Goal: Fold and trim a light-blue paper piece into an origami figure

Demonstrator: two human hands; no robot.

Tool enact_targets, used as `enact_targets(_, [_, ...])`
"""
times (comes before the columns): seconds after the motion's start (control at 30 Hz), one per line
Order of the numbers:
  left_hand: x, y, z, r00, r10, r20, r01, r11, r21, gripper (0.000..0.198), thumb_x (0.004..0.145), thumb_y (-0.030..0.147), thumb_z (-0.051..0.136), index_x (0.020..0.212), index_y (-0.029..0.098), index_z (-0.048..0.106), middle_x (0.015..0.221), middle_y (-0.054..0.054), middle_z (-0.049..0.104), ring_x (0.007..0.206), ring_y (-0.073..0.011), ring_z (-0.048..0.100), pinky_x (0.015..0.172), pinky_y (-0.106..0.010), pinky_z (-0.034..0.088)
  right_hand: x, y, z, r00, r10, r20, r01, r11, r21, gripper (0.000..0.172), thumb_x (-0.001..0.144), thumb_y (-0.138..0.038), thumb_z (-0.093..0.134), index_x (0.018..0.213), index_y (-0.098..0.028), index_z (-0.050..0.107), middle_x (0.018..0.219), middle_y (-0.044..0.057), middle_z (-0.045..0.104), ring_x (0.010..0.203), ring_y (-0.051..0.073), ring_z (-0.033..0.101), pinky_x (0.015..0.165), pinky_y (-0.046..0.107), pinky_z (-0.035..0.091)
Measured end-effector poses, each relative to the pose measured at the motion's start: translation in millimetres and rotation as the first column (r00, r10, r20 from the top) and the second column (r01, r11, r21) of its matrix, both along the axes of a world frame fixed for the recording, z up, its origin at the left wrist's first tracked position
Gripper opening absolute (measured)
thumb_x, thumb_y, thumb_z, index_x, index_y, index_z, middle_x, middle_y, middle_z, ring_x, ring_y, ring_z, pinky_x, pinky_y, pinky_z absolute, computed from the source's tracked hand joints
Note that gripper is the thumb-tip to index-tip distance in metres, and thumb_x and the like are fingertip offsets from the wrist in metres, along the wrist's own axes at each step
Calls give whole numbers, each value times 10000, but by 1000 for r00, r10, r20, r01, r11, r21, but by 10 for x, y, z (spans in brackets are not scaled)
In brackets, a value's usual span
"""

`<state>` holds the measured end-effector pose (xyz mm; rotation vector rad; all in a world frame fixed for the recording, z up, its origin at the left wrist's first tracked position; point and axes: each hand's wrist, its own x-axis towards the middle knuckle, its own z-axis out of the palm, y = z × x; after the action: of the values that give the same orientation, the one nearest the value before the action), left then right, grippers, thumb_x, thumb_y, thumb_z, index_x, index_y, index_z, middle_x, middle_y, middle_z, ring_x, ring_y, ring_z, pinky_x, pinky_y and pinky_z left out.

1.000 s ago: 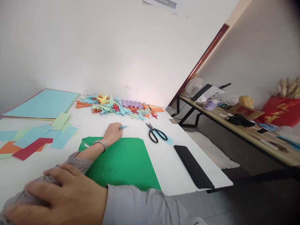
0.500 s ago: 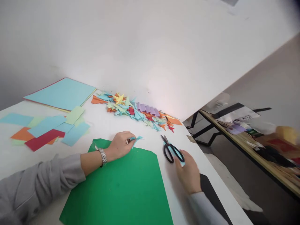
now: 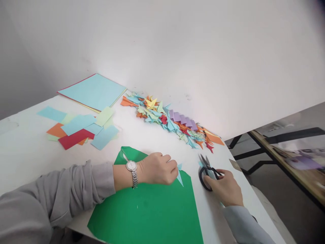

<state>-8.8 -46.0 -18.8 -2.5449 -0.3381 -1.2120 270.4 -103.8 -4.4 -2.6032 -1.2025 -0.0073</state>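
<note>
My left hand (image 3: pixel 161 168), with a watch on its wrist, is closed over the top edge of a green sheet (image 3: pixel 149 206). A folded piece of light blue paper (image 3: pixel 180 178) sticks out from its fingers, part of it hidden behind the knuckles. To the right, my right hand (image 3: pixel 227 188) grips the black handles of a pair of scissors (image 3: pixel 207 166). Their blades point away from me and stand slightly apart. A scrap of light blue paper (image 3: pixel 200 164) shows beside the blades, partly covered by the scissors.
Along the wall lies a heap of small folded paper shapes (image 3: pixel 172 126) in many colours. Loose paper rectangles (image 3: pixel 73 139) overlap at the left, before a stack of large coloured sheets (image 3: pixel 93 89). A wooden shelf with black legs (image 3: pixel 297 166) stands beyond the right table edge.
My view has swung left. My left hand has turned knuckles up, still with the blue paper. The right fingers have closed further round the scissor handles.
</note>
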Motion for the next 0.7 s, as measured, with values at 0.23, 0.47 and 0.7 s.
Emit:
enact_targets(0.23, [-31, 4, 12, 992, 35, -125, -44, 996, -72, 253, 852, 61, 393, 680, 140, 561, 619, -48, 562, 560, -143, 510, 430, -251, 314, -771, -336, 391, 477, 305, -824, 149, 896, 418, 511, 548, -361, 777, 979, -174, 576, 554, -77, 407, 436, 75, 359, 379, 197, 281])
enact_targets(0.47, [-41, 103, 64, 974, -6, 227, 188, 581, -792, 104, 761, 79, 526, 761, 121, 621, 736, -64, 647, 668, -148, 605, 602, -265, 488, -1297, -655, 453, -101, 104, -989, -17, 994, 106, 503, 714, -590, 613, 1014, -187, 600, 585, 2, 564, 382, 88, 409, 315, 193, 321])
enact_targets(0.7, [-40, 233, 173, 706, 409, 578, 708, -375, -599, 164, 658, 203, 726, 672, 91, 607, 631, -26, 610, 541, -110, 613, 506, -220, 516, -1501, -662, 357, 159, 228, -961, -183, 963, 198, 597, 759, -672, 505, 1070, -163, 550, 615, -19, 537, 439, 100, 469, 378, 213, 401])
